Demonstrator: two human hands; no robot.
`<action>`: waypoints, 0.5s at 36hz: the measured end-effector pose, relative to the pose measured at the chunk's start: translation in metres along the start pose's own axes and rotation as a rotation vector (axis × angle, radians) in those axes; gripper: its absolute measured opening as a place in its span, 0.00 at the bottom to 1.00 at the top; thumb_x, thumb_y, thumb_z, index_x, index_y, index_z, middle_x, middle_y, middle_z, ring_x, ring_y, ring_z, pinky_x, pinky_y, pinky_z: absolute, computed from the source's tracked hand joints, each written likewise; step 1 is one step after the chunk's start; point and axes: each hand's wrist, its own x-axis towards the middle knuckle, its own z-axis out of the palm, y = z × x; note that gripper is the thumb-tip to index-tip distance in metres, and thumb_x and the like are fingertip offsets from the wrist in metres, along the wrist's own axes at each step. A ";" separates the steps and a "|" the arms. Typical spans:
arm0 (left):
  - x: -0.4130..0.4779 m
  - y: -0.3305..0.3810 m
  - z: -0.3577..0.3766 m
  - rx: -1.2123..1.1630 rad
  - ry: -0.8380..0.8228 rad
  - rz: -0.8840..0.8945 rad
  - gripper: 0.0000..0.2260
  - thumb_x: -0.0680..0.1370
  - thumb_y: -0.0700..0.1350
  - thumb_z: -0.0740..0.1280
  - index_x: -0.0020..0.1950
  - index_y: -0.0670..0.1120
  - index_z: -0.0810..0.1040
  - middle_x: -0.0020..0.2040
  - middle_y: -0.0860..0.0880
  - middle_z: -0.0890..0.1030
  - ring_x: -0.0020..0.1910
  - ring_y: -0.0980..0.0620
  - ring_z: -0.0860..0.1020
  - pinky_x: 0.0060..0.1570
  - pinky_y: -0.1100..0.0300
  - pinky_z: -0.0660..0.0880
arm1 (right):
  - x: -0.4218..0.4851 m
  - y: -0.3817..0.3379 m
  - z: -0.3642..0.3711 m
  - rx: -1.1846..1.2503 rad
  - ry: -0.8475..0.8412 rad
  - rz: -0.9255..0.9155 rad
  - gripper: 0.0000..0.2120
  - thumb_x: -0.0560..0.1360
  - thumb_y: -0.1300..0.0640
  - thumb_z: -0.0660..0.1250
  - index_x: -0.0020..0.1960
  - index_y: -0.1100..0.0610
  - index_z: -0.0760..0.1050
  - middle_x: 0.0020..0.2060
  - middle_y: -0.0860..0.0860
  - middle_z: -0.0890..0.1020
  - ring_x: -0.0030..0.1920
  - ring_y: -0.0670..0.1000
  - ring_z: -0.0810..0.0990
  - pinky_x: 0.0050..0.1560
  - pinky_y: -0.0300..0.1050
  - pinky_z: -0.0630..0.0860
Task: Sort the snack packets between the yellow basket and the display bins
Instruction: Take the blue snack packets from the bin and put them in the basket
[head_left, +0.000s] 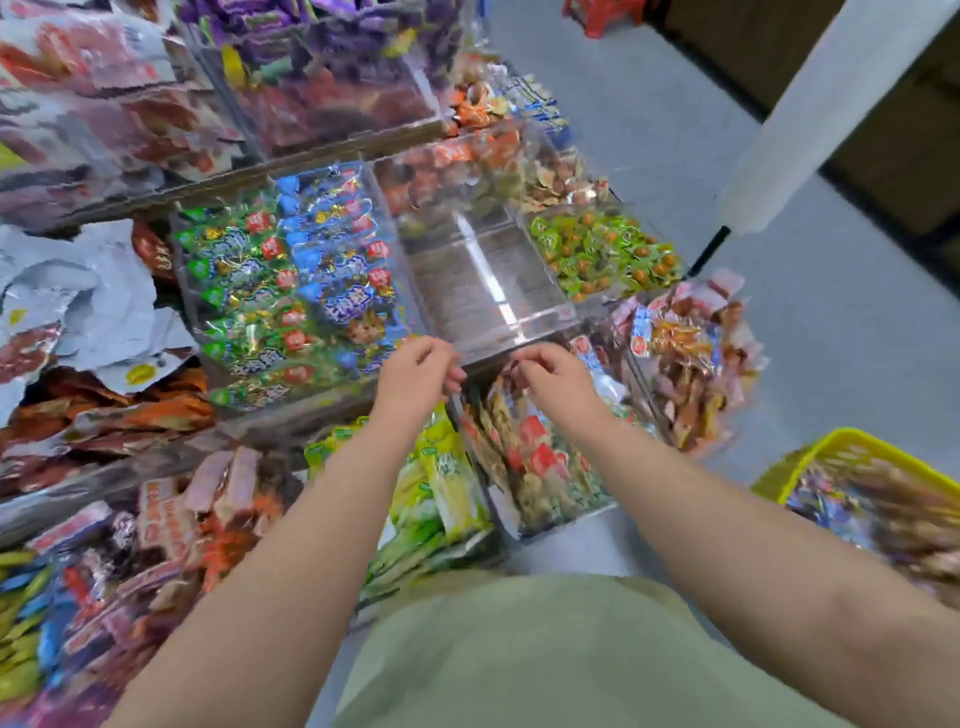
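Inside a snack shop: tiers of clear display bins (493, 291) brim with brightly wrapped snack packets (244, 280) grouped by colour and kind, green beside blue, orange and purple above; a yellow basket (810, 457) of more packets sits alongside, grey floor (831, 338) running past the display

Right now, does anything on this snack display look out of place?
Yes: the clear bin in the middle of the display looks empty, while the bins around it are heaped with snack packets.
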 end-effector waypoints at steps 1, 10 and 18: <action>-0.004 -0.008 0.015 -0.033 -0.043 -0.112 0.12 0.79 0.38 0.59 0.37 0.45 0.73 0.27 0.49 0.77 0.19 0.61 0.72 0.21 0.69 0.68 | -0.009 0.019 -0.012 0.011 0.026 0.073 0.13 0.75 0.64 0.61 0.40 0.47 0.76 0.34 0.44 0.79 0.32 0.41 0.76 0.34 0.32 0.71; -0.066 -0.123 0.115 0.136 -0.338 -0.687 0.10 0.81 0.47 0.59 0.41 0.46 0.72 0.37 0.47 0.75 0.33 0.51 0.72 0.33 0.62 0.66 | -0.138 0.179 -0.135 0.179 0.219 0.692 0.14 0.78 0.62 0.58 0.34 0.54 0.69 0.26 0.50 0.71 0.25 0.44 0.69 0.23 0.34 0.64; -0.116 -0.170 0.179 0.369 -0.418 -0.774 0.08 0.81 0.42 0.56 0.43 0.45 0.69 0.38 0.46 0.70 0.33 0.51 0.68 0.25 0.66 0.68 | -0.287 0.256 -0.227 0.253 0.250 1.128 0.09 0.77 0.61 0.59 0.38 0.55 0.68 0.32 0.51 0.74 0.30 0.47 0.71 0.32 0.38 0.64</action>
